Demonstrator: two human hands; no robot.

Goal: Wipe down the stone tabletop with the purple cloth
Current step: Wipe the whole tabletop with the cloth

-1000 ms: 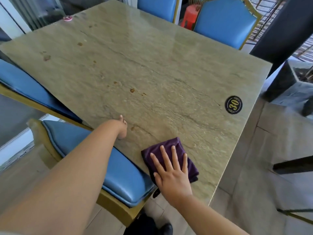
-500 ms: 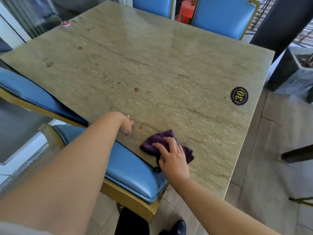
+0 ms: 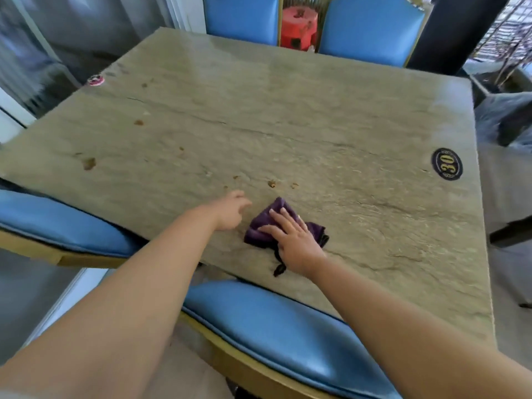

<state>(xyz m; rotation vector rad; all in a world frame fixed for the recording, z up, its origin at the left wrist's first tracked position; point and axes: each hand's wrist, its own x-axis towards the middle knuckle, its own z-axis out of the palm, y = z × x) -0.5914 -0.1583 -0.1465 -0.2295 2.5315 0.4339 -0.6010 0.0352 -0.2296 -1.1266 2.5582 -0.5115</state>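
The right hand [image 3: 293, 240] lies palm down on the purple cloth [image 3: 263, 226], fingers spread and nearly straight, pressing the bunched fabric flat against the stone tabletop [image 3: 316, 125]. It pins the cloth rather than gripping it. A dark loop or strap [image 3: 278, 262] trails from the cloth's near side, beside the wrist. The cloth sits on the near part of the tabletop, a little left of centre.

Just left of it, apart from the cloth, the left hand [image 3: 231, 210] rests with its fingers loosely curled and holds nothing. Whether its knuckles touch the stone I cannot tell.

Beyond both hands a few brown crumbs [image 3: 271, 184] lie near the cloth, with more brown spots [image 3: 89, 163] scattered toward the far left. A round black sticker reading 30 [image 3: 446, 164] sits near the right edge, and a small red and white disc [image 3: 96, 80] lies at the far left corner. Blue padded chairs [image 3: 273, 335] stand on the near, left and far sides, and a red stool [image 3: 299, 27] shows between the two far chairs.

Nothing here is a container.

Half a second ago the cloth lay closer to the near edge, with the fingers bent over it; now it is farther in, nearer the crumbs, and the fingers are flatter. A second ago it lay as a neater square right at the near edge.
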